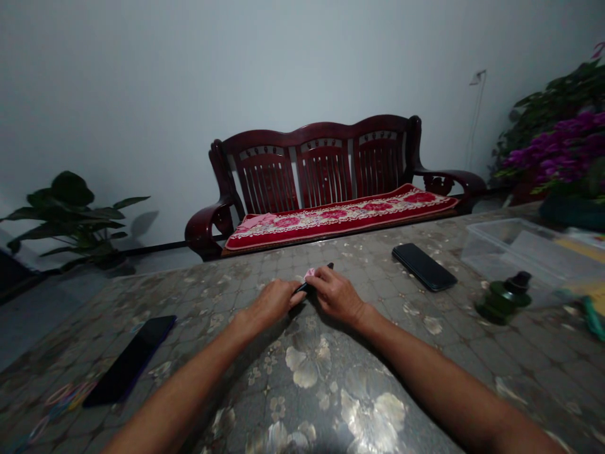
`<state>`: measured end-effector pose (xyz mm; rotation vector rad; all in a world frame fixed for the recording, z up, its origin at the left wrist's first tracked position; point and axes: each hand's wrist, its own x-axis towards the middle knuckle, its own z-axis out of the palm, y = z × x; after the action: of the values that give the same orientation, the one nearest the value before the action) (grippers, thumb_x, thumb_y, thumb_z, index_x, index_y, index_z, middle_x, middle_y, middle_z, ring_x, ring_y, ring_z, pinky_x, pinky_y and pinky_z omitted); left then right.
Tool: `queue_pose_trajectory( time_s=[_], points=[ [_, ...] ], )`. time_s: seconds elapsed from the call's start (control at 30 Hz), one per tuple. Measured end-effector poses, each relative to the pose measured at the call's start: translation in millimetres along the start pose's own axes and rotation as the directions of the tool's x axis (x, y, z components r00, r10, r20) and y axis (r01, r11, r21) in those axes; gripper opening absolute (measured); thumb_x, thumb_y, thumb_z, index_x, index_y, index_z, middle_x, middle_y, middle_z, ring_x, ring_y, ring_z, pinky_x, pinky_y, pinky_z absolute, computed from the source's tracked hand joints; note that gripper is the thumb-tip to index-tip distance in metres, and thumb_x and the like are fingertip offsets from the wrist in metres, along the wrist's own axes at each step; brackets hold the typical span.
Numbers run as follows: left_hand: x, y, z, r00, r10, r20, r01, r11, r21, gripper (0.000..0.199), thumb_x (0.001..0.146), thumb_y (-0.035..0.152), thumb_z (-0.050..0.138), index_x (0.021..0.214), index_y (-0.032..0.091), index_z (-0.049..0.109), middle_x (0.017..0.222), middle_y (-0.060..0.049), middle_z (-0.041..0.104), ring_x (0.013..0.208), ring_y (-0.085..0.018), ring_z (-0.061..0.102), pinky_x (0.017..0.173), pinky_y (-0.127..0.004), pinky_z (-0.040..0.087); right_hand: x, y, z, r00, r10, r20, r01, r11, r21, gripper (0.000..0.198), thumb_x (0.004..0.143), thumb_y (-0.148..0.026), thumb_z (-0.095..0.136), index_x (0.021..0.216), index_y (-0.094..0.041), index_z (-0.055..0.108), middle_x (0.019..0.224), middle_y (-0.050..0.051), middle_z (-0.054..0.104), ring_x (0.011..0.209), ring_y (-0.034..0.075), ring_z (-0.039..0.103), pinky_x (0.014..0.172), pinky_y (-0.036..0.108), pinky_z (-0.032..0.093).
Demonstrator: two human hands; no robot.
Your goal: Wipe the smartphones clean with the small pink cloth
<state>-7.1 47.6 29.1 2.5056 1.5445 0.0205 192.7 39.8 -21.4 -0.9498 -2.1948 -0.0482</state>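
Note:
Over the middle of the table point(265, 384), both hands meet on one slim black pen-like stick point(302, 288). My left hand point(274, 299) is closed round its near end. My right hand point(338, 294) pinches a small pink piece, perhaps cloth or paper point(309, 273), against the stick. The stick's dark far tip sticks out beyond the right knuckles. Its middle is partly hidden by the fingers, so its exact kind cannot be made out.
A dark phone point(132, 359) lies left beside colourful bands point(70, 398). To the right are a black phone-like case point(424, 267), a green bottle point(503, 301) and a clear plastic box point(515, 243). Beyond the table stands a wooden bench point(326, 167); plants flank it.

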Motion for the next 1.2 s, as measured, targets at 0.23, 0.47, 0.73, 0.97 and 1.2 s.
queue_pose_trajectory(
  time_s=[0.23,0.47,0.73,0.97,1.2],
  points=[
    [-0.6,-4.8,3.2,1.000,0.001,-0.007,-0.002,0.992,-0.126,0.029,0.097,0.034,0.049,0.083,0.017,0.069,0.071,-0.002,0.066,0.064,-0.017,0.059,0.058,-0.025,0.028,1.9,35.5,-5.2,0.939,0.332,-0.086,-0.325,0.942,0.087,0.039,0.085,-0.002,0.050,0.113,-0.018,0.072,0.109,0.011,0.064,0.102,0.021,0.061,0.092,0.029,0.049],
    [3.1,-10.3,10.5,0.999,-0.030,-0.028,0.024,0.983,-0.180,0.031,0.095,0.034,0.048,0.076,0.017,0.065,0.065,0.000,0.059,0.062,-0.016,0.054,0.059,-0.025,0.027,-2.4,55.2,-3.6,0.841,0.520,0.145,-0.533,0.844,0.065,0.036,0.087,-0.008,0.052,0.109,-0.020,0.078,0.097,0.007,0.070,0.096,0.019,0.063,0.087,0.025,0.047],
    [3.3,-10.1,17.4,0.986,-0.163,-0.031,0.127,0.862,-0.491,0.030,0.083,0.036,0.057,0.060,0.018,0.056,0.054,0.003,0.048,0.055,-0.014,0.047,0.055,-0.024,0.025,-0.6,44.0,-15.1,0.781,0.601,0.171,-0.586,0.800,-0.131,0.030,0.086,-0.010,0.055,0.102,-0.016,0.079,0.107,0.013,0.070,0.095,0.022,0.065,0.084,0.027,0.046],
    [-1.9,-6.9,35.9,0.971,-0.226,0.073,0.220,0.739,-0.636,0.040,0.084,0.053,0.053,0.069,0.017,0.060,0.050,0.002,0.052,0.043,-0.014,0.050,0.045,-0.023,0.031,-2.6,34.1,-8.1,0.839,0.540,0.069,-0.545,0.835,0.076,0.034,0.088,-0.008,0.054,0.108,-0.020,0.078,0.100,0.007,0.069,0.096,0.018,0.063,0.088,0.023,0.046],
    [-4.9,-9.3,48.2,0.969,-0.239,0.066,0.218,0.694,-0.686,0.037,0.079,0.046,0.061,0.089,0.012,0.070,0.061,0.002,0.059,0.048,-0.014,0.052,0.044,-0.021,0.035,-6.6,31.8,5.9,0.840,0.509,0.188,-0.529,0.846,0.069,0.035,0.090,-0.009,0.052,0.113,-0.019,0.077,0.103,0.009,0.069,0.099,0.019,0.064,0.089,0.024,0.046]
  ],
)
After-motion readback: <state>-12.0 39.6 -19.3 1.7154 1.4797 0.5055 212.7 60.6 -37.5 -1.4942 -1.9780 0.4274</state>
